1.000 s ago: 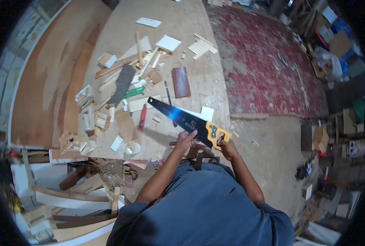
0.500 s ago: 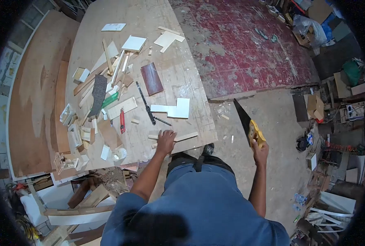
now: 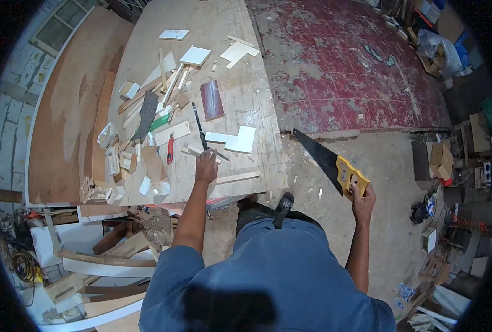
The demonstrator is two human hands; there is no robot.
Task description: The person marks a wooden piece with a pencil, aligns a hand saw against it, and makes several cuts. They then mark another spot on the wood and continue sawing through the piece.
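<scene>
The left hand (image 3: 206, 167) lay out on the table (image 3: 257, 72), fingers curled down over the near end of a thin wooden strip (image 3: 193, 151); whether they pinched it or only pressed on it could not be told. The strip ran roughly left to right under the fingers, and a dark pencil-like tool (image 3: 200, 133) ran away from the hand toward the far side of the table, its near end just beside the knuckles. A white L-shaped offcut (image 3: 236, 139) lay just to the right of the hand, a longer pale strip (image 3: 237, 177) nearer the table edge, and a red utility knife (image 3: 170, 150) to the left.

The right hand (image 3: 362, 196) was well apart from all this, off the table and over the concrete floor (image 3: 378, 160), fingers clamped round the yellow handle of a handsaw (image 3: 326, 160). The dark blade pointed up and left, back toward the table corner. The left hand was far the nearer to the strip; loose offcuts crowded its left side.
</scene>
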